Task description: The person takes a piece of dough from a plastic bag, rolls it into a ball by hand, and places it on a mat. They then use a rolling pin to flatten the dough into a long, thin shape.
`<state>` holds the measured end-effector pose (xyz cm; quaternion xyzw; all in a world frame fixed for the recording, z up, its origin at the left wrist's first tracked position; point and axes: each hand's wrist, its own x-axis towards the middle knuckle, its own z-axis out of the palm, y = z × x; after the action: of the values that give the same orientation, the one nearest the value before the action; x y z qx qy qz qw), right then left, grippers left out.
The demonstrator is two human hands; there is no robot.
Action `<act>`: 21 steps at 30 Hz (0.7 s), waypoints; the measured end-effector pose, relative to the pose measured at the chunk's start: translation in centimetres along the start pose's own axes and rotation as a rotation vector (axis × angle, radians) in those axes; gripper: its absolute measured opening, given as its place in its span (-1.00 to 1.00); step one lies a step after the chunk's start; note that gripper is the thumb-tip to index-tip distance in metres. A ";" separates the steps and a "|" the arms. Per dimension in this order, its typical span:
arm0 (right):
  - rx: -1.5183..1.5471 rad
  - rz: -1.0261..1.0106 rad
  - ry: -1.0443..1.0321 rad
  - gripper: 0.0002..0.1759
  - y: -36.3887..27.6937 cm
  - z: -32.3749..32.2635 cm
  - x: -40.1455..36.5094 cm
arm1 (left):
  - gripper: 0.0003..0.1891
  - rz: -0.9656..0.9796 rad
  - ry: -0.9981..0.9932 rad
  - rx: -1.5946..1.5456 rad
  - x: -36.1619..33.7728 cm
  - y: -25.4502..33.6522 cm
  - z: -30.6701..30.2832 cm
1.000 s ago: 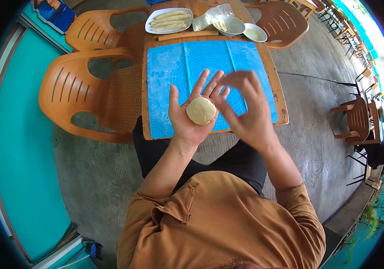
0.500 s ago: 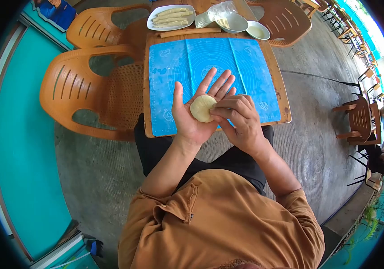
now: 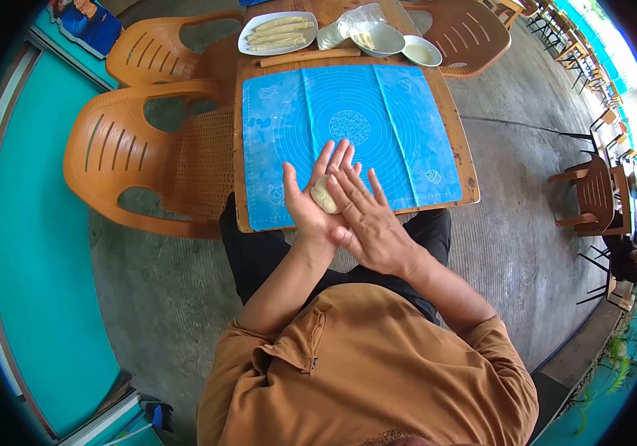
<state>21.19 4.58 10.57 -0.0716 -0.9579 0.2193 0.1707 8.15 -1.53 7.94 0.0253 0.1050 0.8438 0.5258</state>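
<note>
A small, pale round of dough lies on the upturned palm of my left hand, whose fingers are stretched out. My right hand is laid over the dough's right side with its fingers extended and spread, hiding part of it. Both hands are above the near edge of a blue baking mat printed with circles. Beyond the mat a wooden rolling pin lies across the table.
Behind the rolling pin are a white dish of rolled dough pieces, a plastic bag, a bowl with some dough and a small bowl of pale contents. Orange chairs flank the wooden table on the left.
My right fingers have gone from pinching the dough's edge to lying flat over it. Both hands have come slightly nearer to my body, and the view has shifted a little.
</note>
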 end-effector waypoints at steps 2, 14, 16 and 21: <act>0.089 0.030 -0.030 -0.08 0.0 1.1 -0.8 | 0.04 0.005 0.094 -0.010 -0.4 -0.2 -1.1; 0.417 0.022 0.168 -0.30 -0.1 3.8 -0.4 | 0.03 -0.017 0.311 0.404 -0.8 -0.6 -0.7; 0.690 0.216 0.307 -0.36 0.1 4.7 -0.2 | 0.03 -0.049 0.326 0.425 -0.5 -0.7 -0.9; 1.323 0.721 0.516 -0.47 4.5 6.4 0.0 | -0.10 -0.149 0.150 0.662 0.2 0.3 -3.7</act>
<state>19.22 6.05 3.16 -0.3094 -0.4771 0.7608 0.3129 7.25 -2.07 4.38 0.1247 0.4128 0.7227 0.5401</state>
